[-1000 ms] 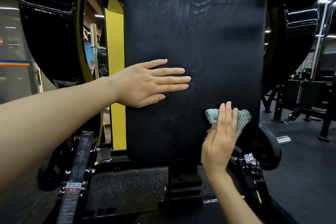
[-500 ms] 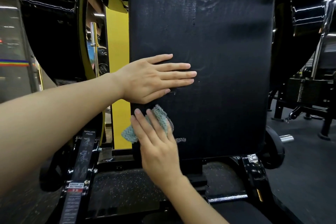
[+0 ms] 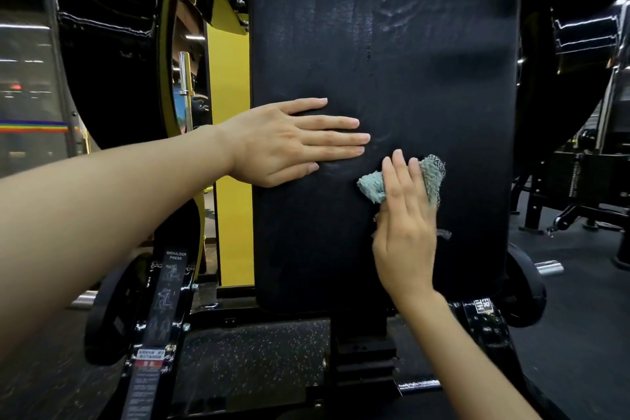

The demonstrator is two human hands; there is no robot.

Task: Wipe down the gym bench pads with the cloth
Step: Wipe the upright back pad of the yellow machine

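Observation:
A tall black back pad (image 3: 392,44) of a shoulder press machine stands upright in front of me. My left hand (image 3: 289,141) lies flat on its left half at mid height, fingers straight and pointing right. My right hand (image 3: 405,225) presses a crumpled pale green cloth (image 3: 431,176) against the pad just right of and below the left fingertips. Its fingers are straight over the cloth, and part of the cloth sticks out on both sides of them.
The black machine frame (image 3: 163,300) carries a "shoulder press" label at lower left, with a yellow upright (image 3: 233,147) behind the pad. A speckled footplate (image 3: 252,358) sits below. A weight plate (image 3: 523,286) and other gym machines (image 3: 586,174) stand to the right.
My right hand has swept the cloth from the pad's right edge to its lower left and back toward the middle, slightly higher. The left hand has stayed flat in place.

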